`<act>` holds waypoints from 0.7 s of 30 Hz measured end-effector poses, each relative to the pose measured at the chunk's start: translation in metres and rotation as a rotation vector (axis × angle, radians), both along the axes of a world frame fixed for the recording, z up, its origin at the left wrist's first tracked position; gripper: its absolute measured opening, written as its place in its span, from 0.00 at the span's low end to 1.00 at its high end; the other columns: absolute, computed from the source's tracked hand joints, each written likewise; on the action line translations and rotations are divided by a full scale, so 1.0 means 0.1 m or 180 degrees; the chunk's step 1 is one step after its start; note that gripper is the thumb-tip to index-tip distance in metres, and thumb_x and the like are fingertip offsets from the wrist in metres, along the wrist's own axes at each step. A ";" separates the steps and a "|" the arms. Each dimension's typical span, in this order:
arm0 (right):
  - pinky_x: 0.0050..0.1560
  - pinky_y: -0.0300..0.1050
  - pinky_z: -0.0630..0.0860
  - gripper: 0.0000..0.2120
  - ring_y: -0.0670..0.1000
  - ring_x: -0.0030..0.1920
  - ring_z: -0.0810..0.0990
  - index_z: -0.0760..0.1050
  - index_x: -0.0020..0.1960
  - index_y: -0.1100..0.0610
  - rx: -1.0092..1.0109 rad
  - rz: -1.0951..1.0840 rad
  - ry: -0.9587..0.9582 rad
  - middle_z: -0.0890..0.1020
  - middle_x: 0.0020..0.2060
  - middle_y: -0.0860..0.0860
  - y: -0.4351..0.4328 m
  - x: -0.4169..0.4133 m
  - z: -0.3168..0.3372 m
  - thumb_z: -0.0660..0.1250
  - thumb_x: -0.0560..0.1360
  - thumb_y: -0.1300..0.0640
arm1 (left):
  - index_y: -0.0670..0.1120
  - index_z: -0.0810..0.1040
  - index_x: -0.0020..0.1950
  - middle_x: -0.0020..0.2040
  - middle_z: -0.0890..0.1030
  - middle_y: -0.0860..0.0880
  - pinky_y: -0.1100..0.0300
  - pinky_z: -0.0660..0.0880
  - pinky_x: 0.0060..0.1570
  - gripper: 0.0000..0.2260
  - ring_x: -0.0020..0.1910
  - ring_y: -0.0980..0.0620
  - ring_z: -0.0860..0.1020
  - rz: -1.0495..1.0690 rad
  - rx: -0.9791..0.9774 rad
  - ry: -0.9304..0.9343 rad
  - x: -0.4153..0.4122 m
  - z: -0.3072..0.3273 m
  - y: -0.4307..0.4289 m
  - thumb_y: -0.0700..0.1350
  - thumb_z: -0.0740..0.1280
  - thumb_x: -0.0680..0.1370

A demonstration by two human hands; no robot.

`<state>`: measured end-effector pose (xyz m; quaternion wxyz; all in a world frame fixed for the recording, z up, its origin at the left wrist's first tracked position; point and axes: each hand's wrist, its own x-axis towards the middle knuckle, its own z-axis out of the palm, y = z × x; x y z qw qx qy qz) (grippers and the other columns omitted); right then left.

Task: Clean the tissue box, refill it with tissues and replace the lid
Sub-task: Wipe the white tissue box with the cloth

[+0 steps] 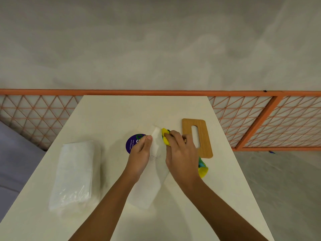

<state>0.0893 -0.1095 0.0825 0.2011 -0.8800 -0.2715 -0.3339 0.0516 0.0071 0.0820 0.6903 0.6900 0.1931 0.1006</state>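
Cleaning is the step in hand, by my reckoning, and nothing past it is done. The white tissue box (pixel 147 188) lies in the middle of the bench (pixel 121 115) with its lid off. The left hand (pixel 140 153) grips the box near its far end, thumb laid along the edge, steadying it. The right hand (pixel 180 153) is closed round a yellow cloth (pixel 165 138) and presses the bunched end against the box just beside the left thumb. The cloth's loose tail, yellow with green and blue, sticks out past the heel of that hand. The wooden lid (pixel 206 141), with its long slot, lies flat on the bench just right of the right hand, which covers part of it. The pack of tissues (pixel 74 174), in a clear wrapper, lies well to the left, apart from the box. So the wipe is in progress, and the refill and the lid are both left to do.

Much is hard to read. The box is white on a white bench, so its outline nearly vanishes. I cannot tell whether the cloth is inside it or on an outer face, nor whether the box is empty. A round purple sticker (pixel 132 143) shows by the left hand, half hidden. Whether it sits on the box or on the bench I cannot say, and its print is too small to read. How clean the box already is cannot be judged from here.
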 end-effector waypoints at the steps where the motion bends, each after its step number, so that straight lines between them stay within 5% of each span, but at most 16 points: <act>1: 0.31 0.43 0.75 0.14 0.54 0.33 0.75 0.82 0.48 0.59 0.0000 0.0039 0.0056 0.83 0.43 0.51 0.00 0.02 0.03 0.59 0.69 0.63 | 0.52 0.77 0.46 0.45 0.78 0.55 0.74 0.70 0.41 0.11 0.43 0.63 0.75 -0.0015 0.0015 0.0001 0.00 0.00 0.00 0.50 0.56 0.82; 5: 0.30 0.42 0.73 0.11 0.55 0.33 0.75 0.80 0.42 0.59 0.0238 0.0074 0.0786 0.82 0.37 0.51 0.00 0.13 0.21 0.59 0.72 0.59 | 0.50 0.74 0.43 0.40 0.74 0.55 0.63 0.67 0.45 0.11 0.43 0.56 0.71 -0.0100 0.0370 0.0063 0.00 -0.04 0.07 0.50 0.57 0.81; 8: 0.39 0.45 0.69 0.08 0.53 0.42 0.72 0.76 0.40 0.57 0.0422 0.0166 0.1811 0.77 0.37 0.50 -0.08 0.25 0.32 0.62 0.76 0.57 | 0.51 0.77 0.45 0.39 0.75 0.57 0.65 0.68 0.45 0.10 0.43 0.59 0.72 -0.0101 0.0499 0.0022 0.00 -0.05 0.11 0.50 0.58 0.81; 10: 0.42 0.47 0.72 0.08 0.52 0.45 0.72 0.74 0.39 0.54 0.0463 0.0300 0.1938 0.74 0.36 0.45 -0.16 0.26 0.34 0.62 0.77 0.55 | 0.50 0.75 0.41 0.35 0.73 0.56 0.69 0.68 0.40 0.11 0.37 0.60 0.70 -0.0135 0.0465 -0.0091 0.02 -0.02 0.09 0.48 0.59 0.81; 13: 0.37 0.47 0.78 0.09 0.55 0.40 0.77 0.81 0.45 0.58 0.0063 0.0296 0.0773 0.82 0.41 0.49 -0.18 0.13 0.34 0.61 0.73 0.60 | 0.48 0.72 0.37 0.32 0.68 0.54 0.70 0.65 0.36 0.13 0.33 0.60 0.66 -0.0245 0.0387 -0.0112 0.07 0.03 0.04 0.47 0.59 0.81; 15: 0.33 0.44 0.77 0.09 0.55 0.34 0.77 0.82 0.44 0.58 -0.0260 0.0361 0.0186 0.83 0.41 0.50 -0.14 0.08 0.33 0.65 0.67 0.63 | 0.46 0.73 0.38 0.36 0.70 0.49 0.65 0.67 0.41 0.13 0.38 0.56 0.69 -0.0366 0.0272 -0.0084 0.10 0.05 0.02 0.47 0.59 0.81; 18: 0.29 0.44 0.75 0.11 0.55 0.32 0.76 0.83 0.43 0.57 -0.0538 0.0289 0.0037 0.84 0.41 0.50 -0.05 0.09 0.36 0.71 0.62 0.65 | 0.46 0.77 0.41 0.41 0.75 0.46 0.56 0.68 0.47 0.12 0.42 0.52 0.72 -0.0426 0.0176 -0.0066 0.11 0.03 0.00 0.47 0.59 0.81; 21: 0.31 0.44 0.75 0.11 0.55 0.33 0.76 0.83 0.45 0.57 -0.0444 0.0209 0.0061 0.84 0.41 0.50 -0.06 0.06 0.36 0.67 0.65 0.65 | 0.42 0.76 0.42 0.39 0.73 0.45 0.60 0.67 0.44 0.13 0.39 0.53 0.71 -0.0313 0.0100 -0.0126 0.12 0.05 0.00 0.46 0.59 0.81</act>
